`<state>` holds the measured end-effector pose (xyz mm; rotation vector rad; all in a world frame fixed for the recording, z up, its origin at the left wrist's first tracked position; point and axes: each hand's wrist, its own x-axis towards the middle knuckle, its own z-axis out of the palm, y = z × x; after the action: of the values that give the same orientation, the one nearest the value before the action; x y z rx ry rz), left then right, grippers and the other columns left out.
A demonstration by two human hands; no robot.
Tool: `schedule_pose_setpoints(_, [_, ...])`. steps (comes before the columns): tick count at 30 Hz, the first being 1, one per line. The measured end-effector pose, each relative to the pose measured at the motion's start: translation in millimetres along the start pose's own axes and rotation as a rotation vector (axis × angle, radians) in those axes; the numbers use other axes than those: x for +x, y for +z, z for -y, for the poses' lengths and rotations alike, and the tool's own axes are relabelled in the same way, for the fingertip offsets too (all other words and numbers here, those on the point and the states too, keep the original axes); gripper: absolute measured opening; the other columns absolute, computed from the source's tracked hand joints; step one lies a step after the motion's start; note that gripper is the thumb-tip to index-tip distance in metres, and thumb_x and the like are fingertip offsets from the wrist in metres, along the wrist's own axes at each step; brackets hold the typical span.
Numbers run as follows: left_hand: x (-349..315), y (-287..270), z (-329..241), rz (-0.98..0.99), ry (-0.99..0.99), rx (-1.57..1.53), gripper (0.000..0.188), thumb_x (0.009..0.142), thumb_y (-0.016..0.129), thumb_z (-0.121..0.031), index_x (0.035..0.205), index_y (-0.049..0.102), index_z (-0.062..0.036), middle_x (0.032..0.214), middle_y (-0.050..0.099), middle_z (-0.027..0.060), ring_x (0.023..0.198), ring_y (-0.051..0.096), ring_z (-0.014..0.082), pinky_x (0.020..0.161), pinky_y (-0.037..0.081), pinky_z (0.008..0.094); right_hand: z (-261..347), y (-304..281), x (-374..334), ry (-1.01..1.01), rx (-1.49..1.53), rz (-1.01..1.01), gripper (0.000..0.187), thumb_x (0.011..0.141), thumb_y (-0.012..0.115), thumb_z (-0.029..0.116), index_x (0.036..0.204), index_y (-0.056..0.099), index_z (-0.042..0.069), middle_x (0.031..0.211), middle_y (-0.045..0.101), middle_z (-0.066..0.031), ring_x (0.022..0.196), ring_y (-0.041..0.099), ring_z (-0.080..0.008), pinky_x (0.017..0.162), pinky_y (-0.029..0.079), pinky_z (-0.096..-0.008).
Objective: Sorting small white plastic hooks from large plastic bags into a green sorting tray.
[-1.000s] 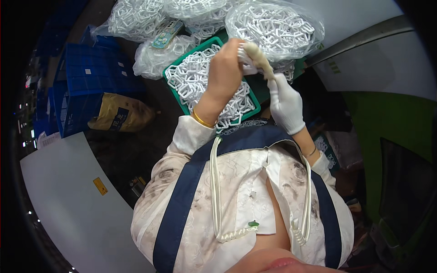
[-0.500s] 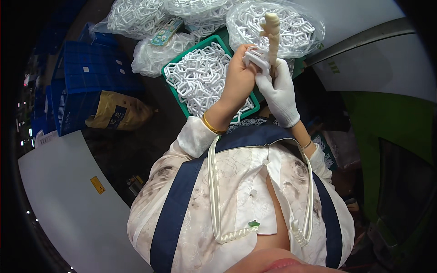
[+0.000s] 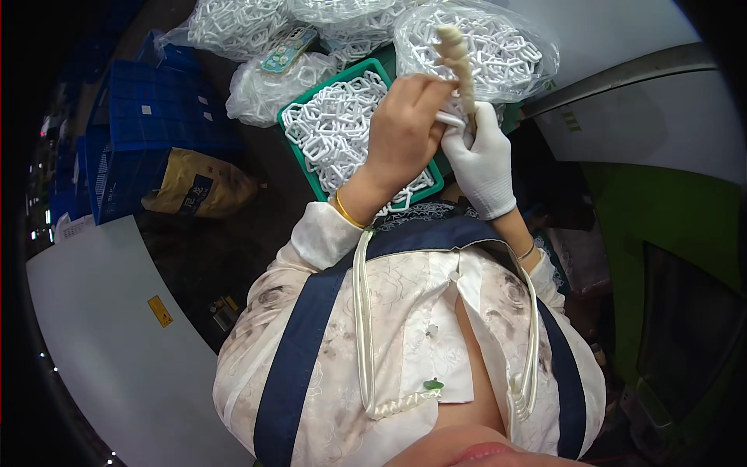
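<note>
In front of my chest, my right hand (image 3: 480,159), in a white knitted glove, is closed round the lower end of a cream, knobbly, stick-shaped thing (image 3: 457,62) that points up and away. A narrow brownish part shows where it enters the glove. My bare left hand (image 3: 405,121) is beside it, back of the hand up, fingers bent toward the stick. A white plastic chain link (image 3: 450,118) sticks out between the two hands, gripped by my left hand; its fingertips are partly hidden. Below the left hand is a green crate (image 3: 299,159) heaped with white plastic chain links (image 3: 334,124).
Clear bags of white links (image 3: 498,54) stand behind the crate, with a patterned, pale blue-green flat box (image 3: 288,50) on one. Blue crates (image 3: 163,117) and a yellow-brown sack (image 3: 198,187) are at left. White panels (image 3: 117,303) flank both sides.
My left hand has turned over and its fingers now reach to the stick, covering most of the white links seen before. The stick's top has tilted slightly left.
</note>
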<state>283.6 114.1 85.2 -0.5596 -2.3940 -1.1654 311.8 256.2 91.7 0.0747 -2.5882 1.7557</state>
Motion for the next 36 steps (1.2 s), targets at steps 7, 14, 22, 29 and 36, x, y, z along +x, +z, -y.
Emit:
schedule_pose_setpoints(7, [-1.2,12.5,39.9,0.115,-0.484,-0.655,0.025,0.093,0.063,-0.005,0.118,0.061,-0.0068,0.088,0.061,0.0006,0.077,0.061,0.0114,0.064,0.050,0.0292,-9.7,2.6,-8.8,-0.237,-0.088,-0.094,0.018,0.103,0.056,0.019,0.114,0.058,0.005,0.088,0.064,-0.0146,0.075,0.065,-0.0239,0.069,0.050,-0.0334])
schedule_pose_setpoints(14, [-11.0,13.3,77.1,0.255,-0.904,-2.003,0.030,0.105,0.054,-0.021,0.128,0.054,-0.0029,0.093,0.061,0.0049,0.085,0.062,0.0170,0.080,0.053,0.0332,-46.7,-20.2,-28.3,-0.051,-0.376,0.021,0.016,0.105,0.047,0.019,0.109,0.060,0.010,0.085,0.064,-0.0141,0.070,0.066,-0.0305,0.063,0.050,-0.0360])
schedule_pose_setpoints(22, [-11.2,38.5,25.1,0.209,-0.933,-2.060,0.043,0.103,0.055,-0.014,0.143,0.043,-0.0002,0.146,0.051,0.0184,0.130,0.055,0.0252,0.113,0.045,0.0438,0.5,-9.0,-0.9,0.009,0.172,0.084,0.022,0.097,0.066,0.016,0.112,0.064,0.002,0.086,0.065,-0.0054,0.079,0.058,-0.0070,0.075,0.048,-0.0246])
schedule_pose_setpoints(29, [-18.4,33.1,35.4,0.159,-0.934,-2.219,0.040,0.104,0.054,-0.013,0.141,0.049,0.0002,0.141,0.055,0.0168,0.129,0.055,0.0241,0.115,0.044,0.0430,4.7,-10.3,9.7,0.025,0.295,-0.103,0.018,0.098,0.066,0.017,0.106,0.062,0.002,0.082,0.055,0.0047,0.073,0.047,-0.0028,0.066,0.040,-0.0202])
schedule_pose_setpoints(36, [-20.1,37.0,33.9,0.151,-0.924,-2.206,0.043,0.103,0.055,-0.014,0.143,0.047,-0.0011,0.138,0.056,0.0143,0.133,0.051,0.0262,0.121,0.034,0.0453,-7.2,-5.4,11.9,0.083,0.162,-0.005,0.018,0.097,0.065,0.012,0.109,0.064,-0.002,0.090,0.064,-0.0005,0.086,0.058,-0.0052,0.077,0.047,-0.0223])
